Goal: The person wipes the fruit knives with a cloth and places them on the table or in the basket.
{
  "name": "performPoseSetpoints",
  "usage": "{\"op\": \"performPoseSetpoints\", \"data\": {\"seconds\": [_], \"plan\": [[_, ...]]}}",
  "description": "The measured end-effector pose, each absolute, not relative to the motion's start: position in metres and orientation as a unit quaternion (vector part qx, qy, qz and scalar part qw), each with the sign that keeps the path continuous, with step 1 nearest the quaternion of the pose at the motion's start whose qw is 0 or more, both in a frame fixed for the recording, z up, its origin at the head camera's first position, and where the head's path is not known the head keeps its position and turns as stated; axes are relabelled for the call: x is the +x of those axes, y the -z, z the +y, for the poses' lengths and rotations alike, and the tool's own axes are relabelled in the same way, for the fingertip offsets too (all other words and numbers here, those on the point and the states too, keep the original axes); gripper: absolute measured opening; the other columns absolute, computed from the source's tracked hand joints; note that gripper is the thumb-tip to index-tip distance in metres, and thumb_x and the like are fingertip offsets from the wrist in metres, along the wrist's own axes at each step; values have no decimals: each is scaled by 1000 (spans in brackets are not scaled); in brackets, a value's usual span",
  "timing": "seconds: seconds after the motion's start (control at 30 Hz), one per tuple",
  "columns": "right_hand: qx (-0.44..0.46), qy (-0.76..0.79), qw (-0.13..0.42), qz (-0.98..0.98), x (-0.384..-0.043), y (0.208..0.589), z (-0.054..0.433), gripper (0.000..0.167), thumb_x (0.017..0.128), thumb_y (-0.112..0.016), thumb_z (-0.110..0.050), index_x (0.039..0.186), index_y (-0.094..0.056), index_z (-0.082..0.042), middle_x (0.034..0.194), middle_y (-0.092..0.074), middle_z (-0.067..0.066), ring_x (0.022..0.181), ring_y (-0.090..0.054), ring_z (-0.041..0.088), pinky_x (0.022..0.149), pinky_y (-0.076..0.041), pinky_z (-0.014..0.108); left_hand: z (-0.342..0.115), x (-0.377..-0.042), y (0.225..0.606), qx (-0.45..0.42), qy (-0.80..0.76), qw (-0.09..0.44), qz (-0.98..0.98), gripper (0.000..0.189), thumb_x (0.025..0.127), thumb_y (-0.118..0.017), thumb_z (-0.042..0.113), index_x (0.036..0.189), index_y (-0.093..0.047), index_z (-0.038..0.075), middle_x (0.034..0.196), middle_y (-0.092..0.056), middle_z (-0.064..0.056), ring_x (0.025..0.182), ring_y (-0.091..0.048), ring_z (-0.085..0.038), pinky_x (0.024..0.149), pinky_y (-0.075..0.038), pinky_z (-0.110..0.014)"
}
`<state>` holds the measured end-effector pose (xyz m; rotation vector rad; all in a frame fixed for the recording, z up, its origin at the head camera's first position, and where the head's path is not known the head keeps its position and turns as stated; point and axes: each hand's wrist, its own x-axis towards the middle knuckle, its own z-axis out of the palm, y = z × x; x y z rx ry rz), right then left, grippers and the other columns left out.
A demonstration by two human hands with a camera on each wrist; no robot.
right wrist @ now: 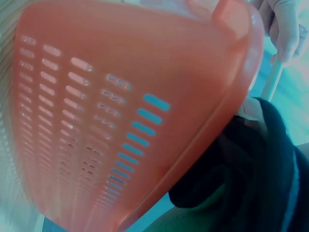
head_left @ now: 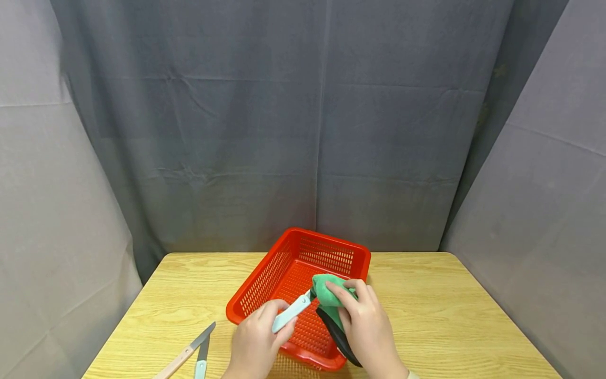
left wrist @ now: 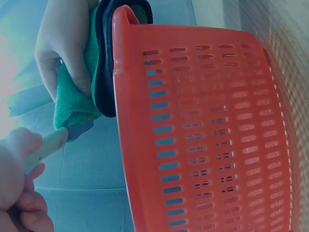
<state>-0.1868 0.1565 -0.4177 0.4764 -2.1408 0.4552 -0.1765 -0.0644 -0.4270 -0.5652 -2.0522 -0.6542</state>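
Observation:
My left hand point(head_left: 255, 339) grips a knife by its light blue handle point(head_left: 291, 314), over the near part of a red plastic basket point(head_left: 251, 281). The handle slants up toward my right hand point(head_left: 371, 326), which holds a green cloth point(head_left: 326, 289) folded around the blade. Only a short bit of blade point(left wrist: 79, 130) shows between handle and cloth in the left wrist view; the rest is hidden. A black part of the cloth point(head_left: 338, 337) hangs below the right hand, over the basket's near right rim.
On the wooden table point(head_left: 450, 316), left of the basket, lie a knife with a pale wooden handle point(head_left: 175, 364) and another with a light blue handle point(head_left: 201, 367), their blades overlapping. Grey curtains point(head_left: 246, 131) enclose the table at the back and sides.

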Motion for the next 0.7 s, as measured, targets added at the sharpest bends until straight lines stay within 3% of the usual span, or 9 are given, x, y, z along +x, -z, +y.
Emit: {"op": "performPoseSetpoints", "data": {"seconds": [0.27, 0.7], "plan": [[143, -179, 409, -883, -190, 417, 161, 58, 71, -85, 10, 120, -76, -21, 105, -61, 9, 88, -59, 25, 68, -59, 38, -64, -176, 427, -228, 259, 432, -833, 38, 69, -93, 20, 96, -67, 15, 73, -59, 11, 60, -42, 4, 52, -36, -11], [126, -194, 436, -870, -195, 418, 167, 57, 70, -85, 10, 120, -76, -17, 104, -62, 14, 85, -61, 30, 66, -59, 42, -63, -177, 428, -229, 268, 425, -834, 37, 69, -93, 20, 95, -67, 15, 74, -62, 11, 60, -43, 4, 52, -37, -11]]}}
